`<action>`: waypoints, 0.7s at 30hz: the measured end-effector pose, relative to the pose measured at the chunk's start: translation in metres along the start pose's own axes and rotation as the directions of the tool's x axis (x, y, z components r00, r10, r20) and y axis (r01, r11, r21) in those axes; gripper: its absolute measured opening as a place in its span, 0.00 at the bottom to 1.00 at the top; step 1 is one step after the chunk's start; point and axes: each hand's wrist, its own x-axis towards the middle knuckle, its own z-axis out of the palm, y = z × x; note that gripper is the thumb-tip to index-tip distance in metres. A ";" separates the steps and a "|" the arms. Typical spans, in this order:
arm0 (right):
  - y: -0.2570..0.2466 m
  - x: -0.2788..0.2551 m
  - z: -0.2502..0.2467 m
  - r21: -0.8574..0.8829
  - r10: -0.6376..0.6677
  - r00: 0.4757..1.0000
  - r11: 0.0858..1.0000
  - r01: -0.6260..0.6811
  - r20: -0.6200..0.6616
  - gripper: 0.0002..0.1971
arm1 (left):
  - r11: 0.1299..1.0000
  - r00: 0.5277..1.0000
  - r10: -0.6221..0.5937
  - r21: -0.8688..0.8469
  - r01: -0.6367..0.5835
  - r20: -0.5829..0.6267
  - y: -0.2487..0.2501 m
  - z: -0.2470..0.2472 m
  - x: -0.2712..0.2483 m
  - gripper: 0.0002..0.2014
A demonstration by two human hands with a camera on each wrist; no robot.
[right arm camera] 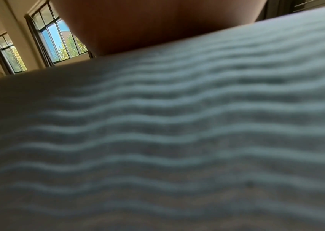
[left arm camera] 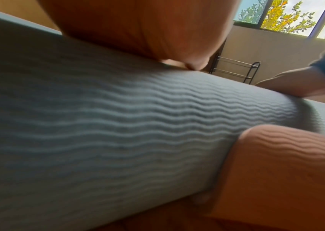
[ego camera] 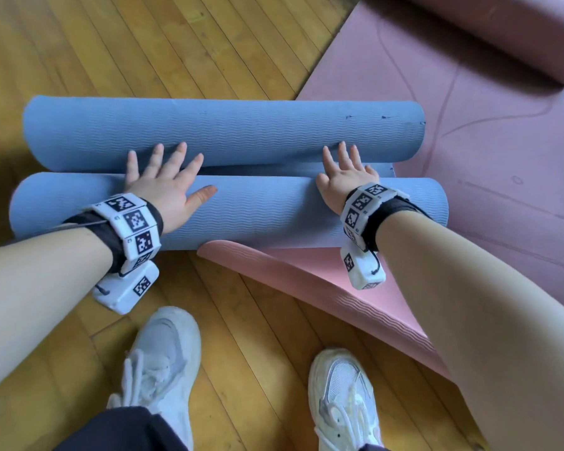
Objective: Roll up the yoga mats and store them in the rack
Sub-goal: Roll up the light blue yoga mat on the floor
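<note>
- Pressing down on the near roll of the blue mat (ego camera: 258,209), the left hand (ego camera: 163,187) lies flat, fingers (ego camera: 176,154) spread and straight, tips touching the far roll (ego camera: 225,131).
- Right hand (ego camera: 345,180) likewise rests flat on the near roll, fingers extended, gripping nothing.
- Both blue rolls lie side by side on the wooden floor (ego camera: 144,43), touching.
- A pink mat (ego camera: 485,151) lies under the blue mat's right end, one corner (ego camera: 274,265) curled up.
- Left wrist view shows a metal rack (left arm camera: 236,70) by the far wall.

Two blue rolls (ego camera: 225,131); one pink mat (ego camera: 485,157); two shoes (ego camera: 163,359); two hands (ego camera: 166,187).
</note>
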 end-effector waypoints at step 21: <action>-0.001 0.010 -0.013 0.011 -0.032 0.999 0.999 0.032 0.008 0.27 | 0.996 0.999 -0.046 -0.081 0.047 0.011 -0.001 -0.024 0.029 0.44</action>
